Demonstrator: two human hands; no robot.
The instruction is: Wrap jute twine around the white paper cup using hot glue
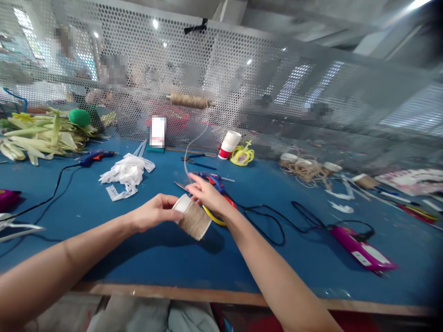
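My left hand (154,213) grips a tilted paper cup (195,221) by its white end, thumb on the near side. Brown twine is wound around most of the cup's wall. At the cup's far side, my right hand (209,196) has its fingers closed on a strand of twine (186,154). That strand rises to a twine spool (191,100) mounted on the mesh panel. Under my right forearm lie scissors with yellow and red handles (213,217), partly hidden. A blue glue gun (212,180) rests just beyond the right hand.
A white crumpled strip pile (128,173), a second glue gun (93,157) and corn husks (41,133) lie left. Behind stand a phone (158,131), stacked cups (230,144) and a yellow woven piece (242,155). Right are tangled twine (306,170) and a purple device (363,249) with a cord.
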